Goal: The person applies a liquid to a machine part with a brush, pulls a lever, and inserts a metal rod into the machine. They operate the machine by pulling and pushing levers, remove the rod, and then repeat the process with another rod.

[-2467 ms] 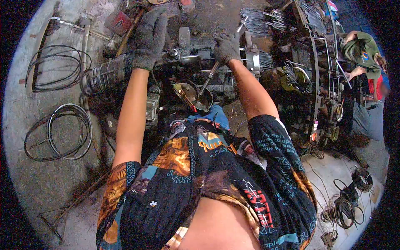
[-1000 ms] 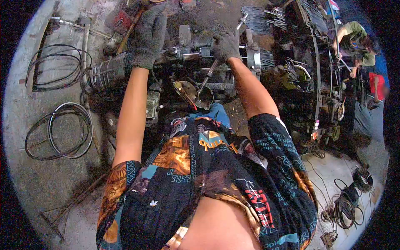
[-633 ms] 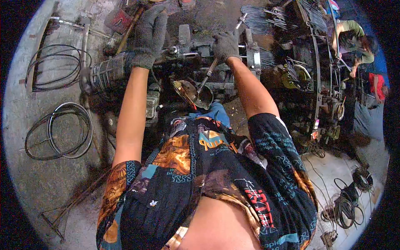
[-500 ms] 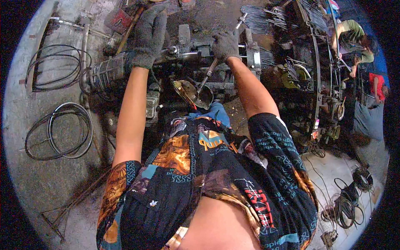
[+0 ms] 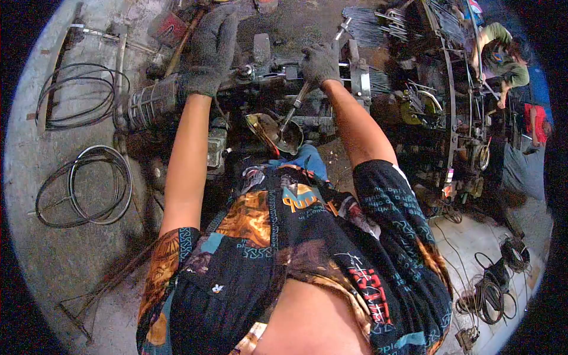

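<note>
My left hand (image 5: 210,53), in a dark grey knit glove, reaches over the left part of a greasy metal machine (image 5: 245,74). Its fingers are stretched out, and whatever lies under the palm is hidden. On the right, my gloved right hand (image 5: 319,64) is closed around a slanted metal lever (image 5: 297,102). The lever's upper end sticks out beyond the glove, and its lower end comes down over a shallow metal pan (image 5: 290,141). Between my hands runs the machine's horizontal shaft, with a shiny metal part (image 5: 291,72) close to my right hand.
A ribbed motor housing (image 5: 148,103) sits left of the machine. Coiled cables (image 5: 83,186) lie on the left floor. Bundles of metal rods (image 5: 362,26) are at the upper right. A co-worker (image 5: 503,56) bends over another bench, and a person in red (image 5: 535,121) is nearby.
Both hands stay almost in place. The shiny part of the shaft between them looks different, showing nearer my right hand. The co-worker on the right has shifted slightly.
</note>
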Motion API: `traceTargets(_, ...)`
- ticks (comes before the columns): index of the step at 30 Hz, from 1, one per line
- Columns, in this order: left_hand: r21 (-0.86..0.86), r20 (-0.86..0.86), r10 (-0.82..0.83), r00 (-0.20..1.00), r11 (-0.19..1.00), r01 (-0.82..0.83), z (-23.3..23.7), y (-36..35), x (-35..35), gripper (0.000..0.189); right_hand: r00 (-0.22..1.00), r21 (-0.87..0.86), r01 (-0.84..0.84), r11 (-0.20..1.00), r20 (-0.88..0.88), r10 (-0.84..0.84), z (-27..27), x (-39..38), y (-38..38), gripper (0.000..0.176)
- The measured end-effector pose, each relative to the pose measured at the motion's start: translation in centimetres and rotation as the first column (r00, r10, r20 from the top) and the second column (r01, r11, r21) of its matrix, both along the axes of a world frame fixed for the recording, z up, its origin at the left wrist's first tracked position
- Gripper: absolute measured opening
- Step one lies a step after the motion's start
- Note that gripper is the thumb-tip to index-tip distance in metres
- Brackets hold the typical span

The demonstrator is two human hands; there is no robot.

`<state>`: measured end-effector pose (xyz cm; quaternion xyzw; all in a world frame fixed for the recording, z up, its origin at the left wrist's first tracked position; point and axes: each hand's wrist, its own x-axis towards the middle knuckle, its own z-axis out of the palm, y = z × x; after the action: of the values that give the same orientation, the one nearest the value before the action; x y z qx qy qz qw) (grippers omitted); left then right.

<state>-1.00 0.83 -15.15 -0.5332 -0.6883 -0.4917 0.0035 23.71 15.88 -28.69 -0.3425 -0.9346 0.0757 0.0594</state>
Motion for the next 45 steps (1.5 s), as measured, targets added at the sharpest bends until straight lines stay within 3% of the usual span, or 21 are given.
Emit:
traceTargets(3, -0.048, 0.111, 0.014, 0.994, 0.999, -0.009, -0.3, 0.1, 0.0, 0.030, 0.998, 0.033, 0.000, 0.999, -0.056, 0.001, -0.2, 0.1, 0.1, 0.033)
traceTargets(5, -0.077, 0.108, 0.007, 0.994, 0.997, 0.001, 0.1, 0.0, 0.0, 0.030, 1.000, -0.031, -0.008, 0.999, 0.029, 0.009, 0.1, -0.1, 0.4, 0.034)
traceTargets(7, -0.104, 0.109, -0.001, 0.994, 0.994, 0.013, 0.1, 0.2, 0.2, 0.030, 1.000, 0.002, -0.011, 1.000, 0.003, 0.011, -0.7, 0.1, 0.5, 0.034)
traceTargets(13, -0.036, -0.018, 0.001, 1.000, 0.999, -0.001, -0.2, 0.2, 0.1, 0.030, 1.000, 0.017, -0.004, 1.000, -0.025, 0.005, -1.1, 0.2, 0.4, 0.035)
traceTargets(16, -0.062, 0.024, 0.020, 1.000, 0.998, -0.018, 0.2, 0.2, 0.3, 0.031, 0.999, 0.018, -0.003, 1.000, -0.048, 0.004, -1.6, 0.1, 0.6, 0.035)
traceTargets(19, -0.138, 0.178, 0.038, 0.983, 0.990, -0.013, 0.3, 0.2, 0.4, 0.031, 0.992, 0.054, -0.017, 0.998, -0.123, 0.023, -1.9, 0.2, 0.6, 0.035)
traceTargets(21, -0.069, -0.018, 0.007, 1.000, 0.998, -0.008, 0.3, 0.3, 0.2, 0.032, 0.987, 0.082, -0.018, 0.996, -0.155, 0.031, -1.6, 0.1, 0.6, 0.034)
traceTargets(23, -0.063, -0.011, 0.008, 1.000, 0.998, -0.008, 0.2, 0.3, 0.2, 0.032, 0.998, 0.059, -0.019, 0.998, -0.051, 0.022, -1.0, 0.2, 0.5, 0.034)
traceTargets(25, -0.053, -0.005, 0.010, 1.000, 0.999, -0.010, 0.3, 0.2, 0.4, 0.031, 0.998, 0.062, -0.019, 0.998, -0.066, 0.023, -1.2, 0.2, 0.6, 0.034)
traceTargets(27, -0.133, 0.302, 0.006, 0.953, 0.991, 0.036, 0.6, 0.1, 0.7, 0.030, 0.996, 0.068, -0.021, 0.997, -0.082, 0.026, -1.4, 0.1, 0.7, 0.034)
traceTargets(28, -0.133, 0.303, 0.006, 0.953, 0.990, 0.036, 0.7, 0.1, 0.8, 0.030, 0.995, 0.067, -0.024, 0.997, -0.097, 0.030, -1.5, 0.2, 0.6, 0.034)
traceTargets(30, -0.062, 0.032, 0.012, 0.999, 0.998, -0.010, 1.2, 0.4, 0.9, 0.033, 0.993, 0.068, -0.027, 0.997, -0.110, 0.035, -1.0, 0.3, 0.6, 0.033)
traceTargets(34, -0.088, 0.178, 0.060, 0.982, 0.995, -0.045, 1.7, 0.6, 1.7, 0.040, 1.000, 0.056, -0.015, 0.998, -0.011, 0.016, 0.1, 0.2, 0.4, 0.033)
traceTargets(41, -0.091, 0.051, 0.130, 0.990, 0.988, -0.125, 0.8, 0.6, 0.5, 0.046, 0.994, 0.025, -0.035, 0.999, -0.099, 0.037, 0.0, 0.5, 0.2, 0.031)
traceTargets(45, -0.138, 0.005, 0.164, 0.986, 0.977, -0.162, 1.3, 0.0, 0.2, 0.044, 0.999, 0.031, -0.026, 0.999, -0.046, 0.028, 0.1, 0.5, 0.2, 0.031)
